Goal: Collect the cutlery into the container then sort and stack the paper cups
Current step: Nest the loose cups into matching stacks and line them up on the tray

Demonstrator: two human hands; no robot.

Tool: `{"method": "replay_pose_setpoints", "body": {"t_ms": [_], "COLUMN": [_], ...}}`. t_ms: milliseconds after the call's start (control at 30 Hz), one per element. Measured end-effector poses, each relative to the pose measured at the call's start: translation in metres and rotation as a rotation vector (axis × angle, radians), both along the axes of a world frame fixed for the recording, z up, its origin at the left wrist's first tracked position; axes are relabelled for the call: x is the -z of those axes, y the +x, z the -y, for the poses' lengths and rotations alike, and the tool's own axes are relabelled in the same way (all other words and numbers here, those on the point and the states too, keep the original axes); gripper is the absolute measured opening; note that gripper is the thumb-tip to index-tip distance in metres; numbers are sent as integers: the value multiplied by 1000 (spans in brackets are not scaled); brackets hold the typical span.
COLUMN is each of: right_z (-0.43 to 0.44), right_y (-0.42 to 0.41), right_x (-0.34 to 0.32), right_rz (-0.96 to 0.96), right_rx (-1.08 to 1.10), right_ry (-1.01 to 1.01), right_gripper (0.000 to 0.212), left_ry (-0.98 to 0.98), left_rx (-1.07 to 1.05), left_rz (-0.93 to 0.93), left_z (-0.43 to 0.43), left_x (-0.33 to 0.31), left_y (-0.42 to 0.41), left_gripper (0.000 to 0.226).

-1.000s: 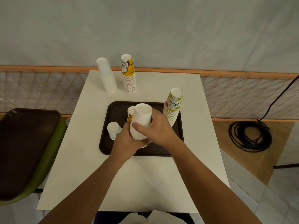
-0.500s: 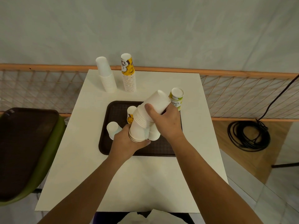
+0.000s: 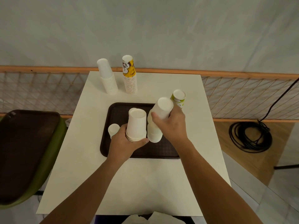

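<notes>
Head view, frame centre: our left hand (image 3: pixel 124 141) grips one white cup stack (image 3: pixel 136 125) upright; our right hand (image 3: pixel 171 125) clasps a tilted white stack (image 3: pixel 157 118) beside it.

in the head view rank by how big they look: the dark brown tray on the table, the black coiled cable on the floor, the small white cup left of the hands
1. Dark brown plastic tray: largest.
2. Black coiled cable: clearly smaller; it lies farther off, so its true size is unsure.
3. Small white paper cup: smallest.
</notes>
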State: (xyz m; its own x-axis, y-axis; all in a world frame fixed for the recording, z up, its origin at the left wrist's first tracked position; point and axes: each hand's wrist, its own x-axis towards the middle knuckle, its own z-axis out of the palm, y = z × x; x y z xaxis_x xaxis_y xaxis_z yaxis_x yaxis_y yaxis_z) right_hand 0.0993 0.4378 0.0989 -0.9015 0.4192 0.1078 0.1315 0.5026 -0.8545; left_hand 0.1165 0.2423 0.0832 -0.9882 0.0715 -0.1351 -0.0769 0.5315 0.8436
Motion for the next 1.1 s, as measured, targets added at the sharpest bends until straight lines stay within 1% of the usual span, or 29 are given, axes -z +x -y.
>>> {"method": "replay_pose_setpoints", "body": {"t_ms": [67,167,333,367,400,500,533,567,700,800,867,967,1100], "right_z": [5,10,2,2,2,7,9,13,34,41,40,38,34], "right_y": [2,6,10,14,19,37,40,43,40,36,34,33,36], "right_x": [20,37,25,19,12,-9,-16,-23,-32,-26,-21,-17,-19], "right_rz": [77,178,188,166,107,-176,-218,-214,-23,28,60,105,75], "right_rx": [-47,-97,-206,-208,-184,-79,-89,-131,-343,-325,-308,-325,-293], "right_ry": [76,136,156,172,188,192,171,148,156,96,27,16,-20], "right_gripper": [61,73,94,95,92,68,63,61,68,65,68,73,63], "left_ry": [-7,-26,-22,-16,-12,-12,-14,-10,5,-14,3,10,38], "left_rx": [-1,2,4,6,6,12,21,33,84,102,101,85,54], "left_rz": [1,-5,-20,-29,-38,-60,-67,-67,-78,-101,-95,-83,-88], "left_z": [1,3,5,4,4,2,1,1,-2,-2,-1,0,-8], "left_x": [1,2,0,0,-1,-4,-5,-6,-12,-14,-16,-19,-22], "left_y": [-1,-2,-3,-3,-3,-3,-3,-3,0,2,5,9,17], "left_gripper": [77,82,84,85,85,85,85,85,81,86,93,101,104]}}
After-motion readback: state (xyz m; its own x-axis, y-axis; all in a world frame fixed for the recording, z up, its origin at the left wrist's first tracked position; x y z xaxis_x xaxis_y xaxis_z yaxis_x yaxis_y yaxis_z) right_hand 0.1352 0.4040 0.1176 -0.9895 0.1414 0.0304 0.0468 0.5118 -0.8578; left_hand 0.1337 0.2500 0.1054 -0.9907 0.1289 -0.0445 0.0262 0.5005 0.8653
